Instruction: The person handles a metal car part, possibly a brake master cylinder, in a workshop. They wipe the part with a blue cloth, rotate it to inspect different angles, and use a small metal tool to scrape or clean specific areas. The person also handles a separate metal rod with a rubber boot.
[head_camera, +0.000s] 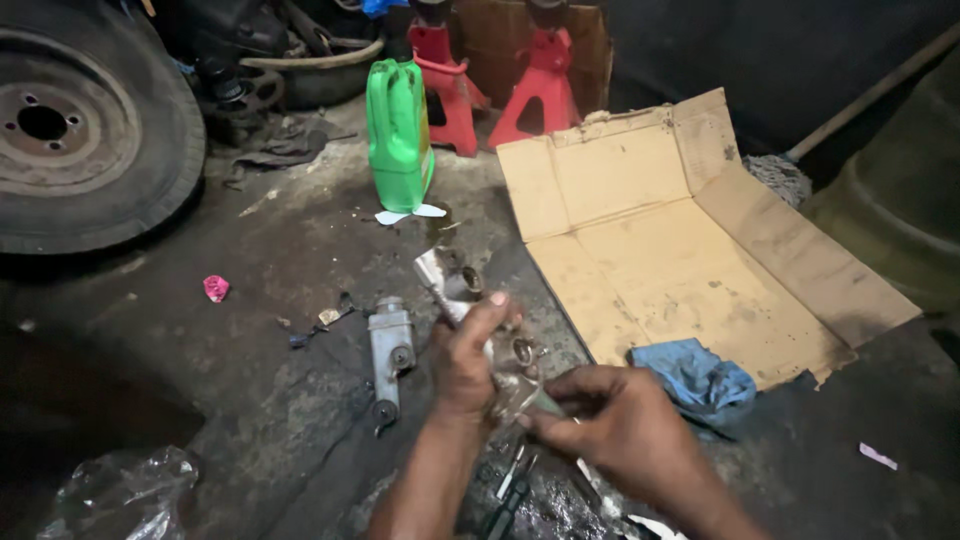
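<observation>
Left hand (465, 365): fingers wrapped around pale metal cylinder part (440, 285), held tilted above oily floor (260, 400). Right hand (620, 425): fingers pinching small piece at part's lower end; piece too blurred to identify. Second metal cylinder (388, 355) on floor, just left. Blue rag (700, 380) on cardboard sheet (680, 250) edge. Green jug (400, 135) behind, well apart.

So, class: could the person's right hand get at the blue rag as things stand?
Probably yes: the right hand is just beside the blue rag with nothing between them, though its fingers are busy on the metal part.
</observation>
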